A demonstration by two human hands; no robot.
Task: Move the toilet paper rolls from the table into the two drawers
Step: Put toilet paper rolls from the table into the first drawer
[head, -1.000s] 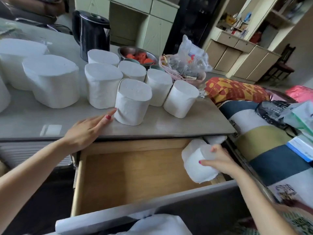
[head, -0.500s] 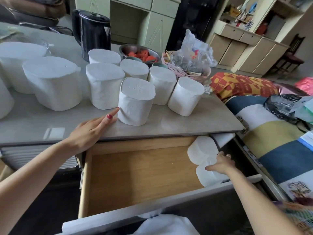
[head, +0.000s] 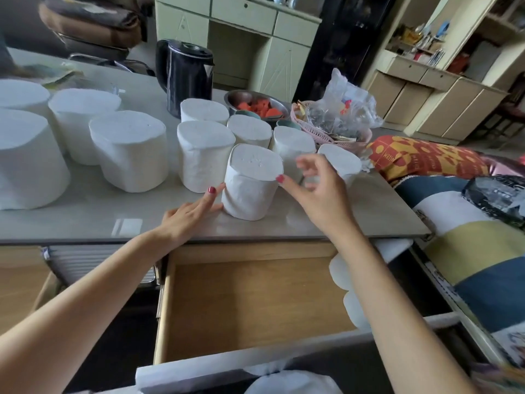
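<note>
Several white toilet paper rolls stand upright on the grey table (head: 85, 220). The nearest roll (head: 251, 183) stands by the front edge. My left hand (head: 190, 216) lies flat on the table, its fingertips against that roll's left side. My right hand (head: 318, 191) hovers open at the roll's right, fingers spread and blurred, holding nothing. Below, the wooden drawer (head: 255, 305) is pulled out. Two rolls (head: 339, 273) lie at its right end, partly hidden behind my right forearm.
A black kettle (head: 186, 78), a metal bowl of red pieces (head: 257, 105) and a pink basket with plastic bags (head: 338, 123) stand behind the rolls. A patterned quilt (head: 466, 237) lies to the right. A second drawer (head: 20, 285) shows at the lower left.
My right hand let go of the roll in the drawer and rose to the nearest roll on the table. The left hand stayed by that roll.
</note>
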